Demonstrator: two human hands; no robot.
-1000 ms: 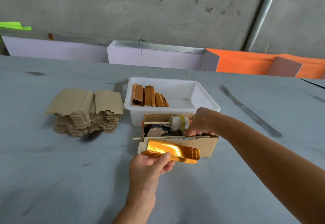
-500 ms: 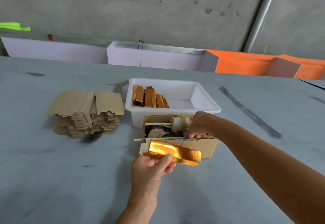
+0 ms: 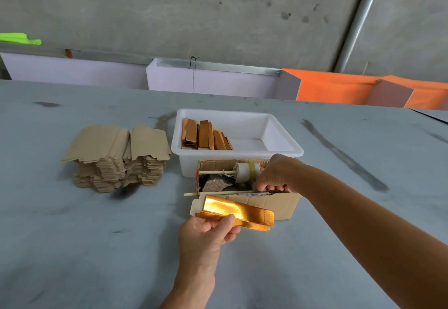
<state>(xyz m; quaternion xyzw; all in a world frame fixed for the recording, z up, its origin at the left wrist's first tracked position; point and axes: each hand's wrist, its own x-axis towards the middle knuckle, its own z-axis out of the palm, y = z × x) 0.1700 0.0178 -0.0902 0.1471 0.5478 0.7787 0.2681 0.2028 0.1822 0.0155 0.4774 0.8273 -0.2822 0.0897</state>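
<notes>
Fingers point(image 3: 226, 220) of the left hand point(image 3: 206, 236) pinching a gold carton point(image 3: 238, 213) above the bench point(image 3: 72, 236), right hand point(image 3: 276, 175) curled inside the cardboard box point(image 3: 278, 205) just behind, grip hidden, white tub point(image 3: 286, 143) beyond, card stack point(image 3: 116, 158) left, bench running wide rightward

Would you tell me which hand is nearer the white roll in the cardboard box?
Right. The right hand reaches into the cardboard box beside the white roll; the left hand holds the gold carton in front of that box.

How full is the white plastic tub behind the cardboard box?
Partly full: the white plastic tub holds folded gold card pieces along its left side; its right half shows bare floor.
</notes>
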